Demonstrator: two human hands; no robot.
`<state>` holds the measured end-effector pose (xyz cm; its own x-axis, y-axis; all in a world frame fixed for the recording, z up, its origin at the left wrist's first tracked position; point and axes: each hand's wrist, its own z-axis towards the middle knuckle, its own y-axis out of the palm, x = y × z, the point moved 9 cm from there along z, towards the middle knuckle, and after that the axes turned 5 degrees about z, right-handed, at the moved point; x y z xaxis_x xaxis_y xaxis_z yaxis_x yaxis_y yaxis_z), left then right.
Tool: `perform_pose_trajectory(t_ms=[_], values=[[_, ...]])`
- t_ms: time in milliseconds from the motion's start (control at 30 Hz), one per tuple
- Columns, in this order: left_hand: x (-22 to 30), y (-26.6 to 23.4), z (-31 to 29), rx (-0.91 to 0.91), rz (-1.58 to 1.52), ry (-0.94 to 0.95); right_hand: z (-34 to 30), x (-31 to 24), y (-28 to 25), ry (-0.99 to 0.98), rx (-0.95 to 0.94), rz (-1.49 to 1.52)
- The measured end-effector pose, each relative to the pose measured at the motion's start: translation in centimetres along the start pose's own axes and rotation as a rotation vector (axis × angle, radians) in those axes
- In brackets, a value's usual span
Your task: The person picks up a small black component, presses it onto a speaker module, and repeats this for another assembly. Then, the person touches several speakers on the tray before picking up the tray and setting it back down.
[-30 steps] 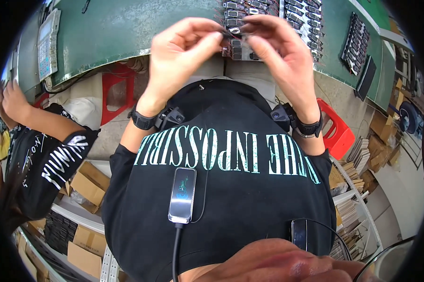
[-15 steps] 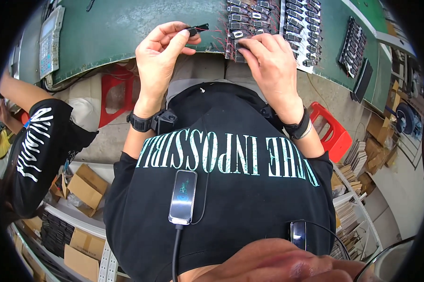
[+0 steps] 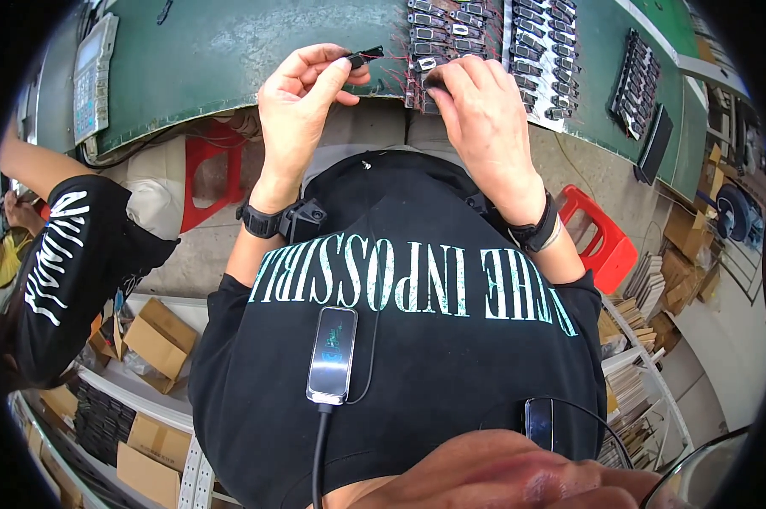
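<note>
My left hand (image 3: 308,95), over the table's near edge, pinches a small black speaker-like part (image 3: 364,58) between thumb and fingers. Its slim dark end points right, toward rows of similar parts (image 3: 425,32) with thin red wires. My right hand (image 3: 485,110) reaches to the near end of those rows. Its thumb and index finger close around a dark part (image 3: 434,84) there, mostly hidden by the fingers. Whether that part is lifted or still lies in its row, I cannot tell.
More rows of black parts lie on a white sheet (image 3: 542,64) to the right, and another filled strip (image 3: 635,85) beyond. A keypad device (image 3: 92,76) sits on the green table (image 3: 230,51) at left. Red stools (image 3: 599,237) stand below. A co-worker's arm (image 3: 48,165) is at left.
My left hand has moved slightly right with its part, nearer the rows. My right hand has shifted a little left and keeps its fingers at the row's near end.
</note>
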<state>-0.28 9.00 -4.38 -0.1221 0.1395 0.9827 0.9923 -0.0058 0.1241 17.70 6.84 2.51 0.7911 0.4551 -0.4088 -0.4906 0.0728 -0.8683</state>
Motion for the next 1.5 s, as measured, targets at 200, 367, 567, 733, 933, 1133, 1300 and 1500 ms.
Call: perform_pose_trajectory(t_ms=[200, 367, 567, 733, 933, 1133, 1300, 1500], values=[[-0.1, 0.1, 0.0, 0.007, 0.012, -0.009, 0.3, 0.2, -0.1, -0.003, -0.011, 0.013], [-0.2, 0.0, -0.1, 0.011, 0.000, -0.007, 0.3, 0.2, -0.1, -0.016, -0.021, 0.031], [-0.5, 0.8, -0.2, -0.051, 0.002, -0.056, -0.6, 0.9, -0.5, 0.005, 0.075, 0.161], [-1.2, 3.2, -0.3, -0.128, 0.060, -0.079, -2.1, 4.0, -5.0, 0.221, 0.347, 0.496], [0.3, 6.6, -0.5, -0.156, 0.476, 0.072, -3.8, 6.4, -6.2, 0.346, 0.451, 0.937], [1.0, 6.5, 0.1, -0.121, 0.584, 0.128, -3.9, 6.2, -4.1, 0.468, 0.322, 1.197], [4.2, 4.9, -1.1, -0.025, 0.598, 0.202, -2.9, 4.3, -4.8, 0.493, 0.351, 1.305], [12.5, -4.1, -1.7, 0.164, 0.730, 0.326, -2.3, -0.5, -7.1, 0.515, 0.419, 1.188]])
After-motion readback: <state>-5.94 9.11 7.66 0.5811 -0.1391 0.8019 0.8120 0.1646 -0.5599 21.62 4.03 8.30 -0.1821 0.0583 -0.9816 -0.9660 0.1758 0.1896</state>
